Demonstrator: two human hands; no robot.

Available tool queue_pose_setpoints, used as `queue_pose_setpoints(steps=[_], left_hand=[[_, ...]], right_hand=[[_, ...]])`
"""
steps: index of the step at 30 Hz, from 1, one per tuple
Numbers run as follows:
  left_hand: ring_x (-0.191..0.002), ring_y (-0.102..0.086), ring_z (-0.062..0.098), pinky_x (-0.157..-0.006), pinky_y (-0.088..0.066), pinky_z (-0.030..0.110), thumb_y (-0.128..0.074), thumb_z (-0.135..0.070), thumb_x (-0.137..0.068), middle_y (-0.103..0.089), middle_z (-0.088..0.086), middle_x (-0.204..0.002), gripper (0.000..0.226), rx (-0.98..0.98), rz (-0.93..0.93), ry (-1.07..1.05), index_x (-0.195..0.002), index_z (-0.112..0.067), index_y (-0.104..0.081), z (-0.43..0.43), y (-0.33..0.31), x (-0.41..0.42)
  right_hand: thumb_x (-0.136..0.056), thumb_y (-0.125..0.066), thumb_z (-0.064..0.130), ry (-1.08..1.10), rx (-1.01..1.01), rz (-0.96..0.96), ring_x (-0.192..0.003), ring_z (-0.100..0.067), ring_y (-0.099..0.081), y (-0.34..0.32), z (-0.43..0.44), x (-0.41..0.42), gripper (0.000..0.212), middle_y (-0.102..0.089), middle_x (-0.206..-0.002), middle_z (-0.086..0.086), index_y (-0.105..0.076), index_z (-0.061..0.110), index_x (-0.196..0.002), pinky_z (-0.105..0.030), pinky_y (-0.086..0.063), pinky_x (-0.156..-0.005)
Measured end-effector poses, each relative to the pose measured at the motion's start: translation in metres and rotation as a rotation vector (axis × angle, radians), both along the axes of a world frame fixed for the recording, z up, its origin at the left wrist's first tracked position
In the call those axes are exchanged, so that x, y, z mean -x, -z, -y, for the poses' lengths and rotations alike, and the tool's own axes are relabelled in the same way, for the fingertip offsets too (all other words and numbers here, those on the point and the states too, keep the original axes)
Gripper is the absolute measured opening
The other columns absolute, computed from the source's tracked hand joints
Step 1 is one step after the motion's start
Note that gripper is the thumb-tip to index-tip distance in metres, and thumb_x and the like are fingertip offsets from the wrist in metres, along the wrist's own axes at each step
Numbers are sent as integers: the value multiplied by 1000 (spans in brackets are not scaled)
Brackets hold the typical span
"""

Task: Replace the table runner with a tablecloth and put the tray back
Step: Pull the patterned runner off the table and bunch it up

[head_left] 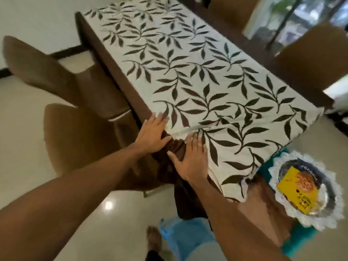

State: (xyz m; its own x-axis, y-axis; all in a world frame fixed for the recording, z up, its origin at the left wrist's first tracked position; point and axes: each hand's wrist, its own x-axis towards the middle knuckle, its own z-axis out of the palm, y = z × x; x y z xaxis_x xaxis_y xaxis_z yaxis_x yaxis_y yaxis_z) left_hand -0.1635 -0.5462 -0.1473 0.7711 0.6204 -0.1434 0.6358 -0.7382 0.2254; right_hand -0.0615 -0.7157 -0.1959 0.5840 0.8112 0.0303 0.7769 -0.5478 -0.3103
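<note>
A bare foot (153, 240) is standing on the glossy floor beside a blue garment (180, 240), and both forearms are reaching forward from there to the near corner of the table (231, 29). The right hand (190, 159) is lying flat with fingers straight and thumb spread, pressing the bunched brown border where the tablecloth (197, 76) is folding over the corner. Just beyond it, the left hand (151, 131) is also resting with its fingers straight, the fingertips reaching onto the cream, leaf-printed part; neither hand is grasping anything. The tablecloth is covering the tabletop, its near end hanging over the edge. To the right and lower down, apart from the table, the tray (328, 194) is sitting on a white lace doily (282, 201), carrying a yellow box (291, 187), with a teal cloth (299, 240) showing beneath. Brown chairs (37, 63) are standing along the left side, and a window (310, 12) is showing at the far right.
</note>
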Motion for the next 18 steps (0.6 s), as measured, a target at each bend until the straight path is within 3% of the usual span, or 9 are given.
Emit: queue_pose_setpoints(steps=[4,9,16,18], left_hand=[[-153,-8,34,-122,-11,52,-43,-63,-96,-11,14,-166,80,-3,-55,-61,-159,-20,-19,-93,14,-13],[-129,-47,32,-105,-40,45,-36,-61,-89,-53,14,-138,71,2,158,-52,-136,-10,-53,-108,14,-18],[-136,-44,27,-114,-35,42,-36,-42,-91,-51,12,-147,65,162,218,211,-144,-7,-51,-95,5,-13],[-134,-45,25,-114,-34,38,-37,-39,-90,-53,9,-146,62,260,213,316,-142,-9,-53,-96,5,-14]], right_hand=[[-87,-23,89,34,-24,8,-157,-22,-8,8,-18,0,107,-8,-170,-8,-1,17,-163,-45,-9,-126],[-87,-23,89,107,-27,-81,-157,-17,-4,-2,-56,-6,106,-7,-170,-3,-2,18,-162,-41,-6,-126],[-101,-31,57,313,-217,-263,-153,-17,-22,-19,-137,-13,77,-22,-167,-6,-13,14,-161,-37,-15,-126],[-100,-28,56,403,-243,-299,-152,-19,-27,-21,-157,-16,75,-28,-166,-7,-18,13,-161,-36,-16,-125]])
